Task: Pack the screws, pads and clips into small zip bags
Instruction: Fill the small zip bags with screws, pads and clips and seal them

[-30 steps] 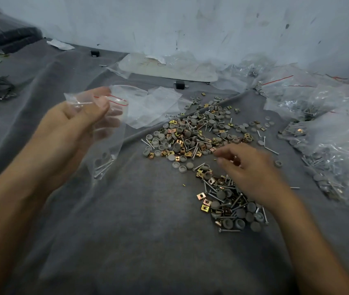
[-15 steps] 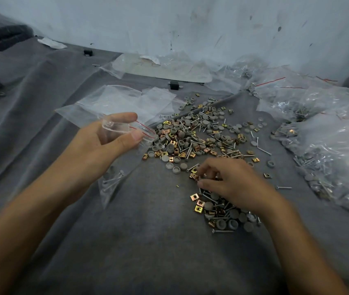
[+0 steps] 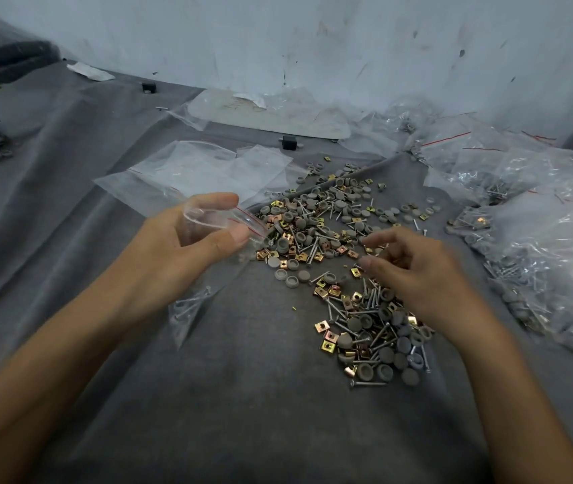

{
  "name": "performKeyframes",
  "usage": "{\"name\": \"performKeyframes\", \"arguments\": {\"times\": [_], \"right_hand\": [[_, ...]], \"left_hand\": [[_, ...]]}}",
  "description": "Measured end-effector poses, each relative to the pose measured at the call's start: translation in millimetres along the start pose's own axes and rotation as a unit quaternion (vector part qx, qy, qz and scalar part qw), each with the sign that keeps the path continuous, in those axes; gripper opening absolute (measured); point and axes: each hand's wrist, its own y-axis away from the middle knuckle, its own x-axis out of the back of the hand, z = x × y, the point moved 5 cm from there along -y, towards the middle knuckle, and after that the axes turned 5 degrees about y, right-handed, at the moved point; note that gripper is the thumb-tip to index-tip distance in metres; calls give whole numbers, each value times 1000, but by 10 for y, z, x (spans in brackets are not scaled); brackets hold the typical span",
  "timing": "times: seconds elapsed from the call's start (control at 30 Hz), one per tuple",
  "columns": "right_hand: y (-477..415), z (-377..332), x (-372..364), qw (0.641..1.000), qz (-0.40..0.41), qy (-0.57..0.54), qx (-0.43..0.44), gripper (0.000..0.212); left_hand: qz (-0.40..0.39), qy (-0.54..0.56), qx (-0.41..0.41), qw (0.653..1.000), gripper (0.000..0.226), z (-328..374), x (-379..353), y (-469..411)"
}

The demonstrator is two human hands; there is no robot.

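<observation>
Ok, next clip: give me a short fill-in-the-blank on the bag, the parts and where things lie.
The left hand holds the zip bag with its mouth ___.
Inside it, only ___ show so far.
The round pads in the pile are ___.
The filled bags lie on the person's ___.
Missing: open; screws; grey; right.

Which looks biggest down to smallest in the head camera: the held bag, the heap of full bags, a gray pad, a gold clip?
1. heap of full bags
2. zip bag in the left hand
3. gray pad and gold clip: nearly alike, so unranked.
</observation>
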Motion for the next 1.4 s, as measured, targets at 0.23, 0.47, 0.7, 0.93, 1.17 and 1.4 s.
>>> {"name": "performKeyframes", "arguments": {"times": [0.23,0.47,0.7,0.93,1.17,1.4], "right_hand": [[104,-284,-128,955,-50,-291,11,25],[173,-474,-247,934,-93,-341,51,34],[236,-657,-453,924,-112,-357,82,29],[247,-674,-460,926,-105,-350,90,24],[221,-643,-493,939,-74,-324,85,11],[140,-417,-180,961,63,-269,29,4]], "left_hand": [[-67,-132,-57,987,69,-4,-248,77],[-84,-170,-68,980,73,-80,-363,106],[-95,-202,-79,972,73,-124,-431,124],[-99,-196,-92,971,74,-124,-430,126],[-106,-203,-88,969,75,-115,-445,137],[-90,-215,-80,969,73,-107,-401,138]]}}
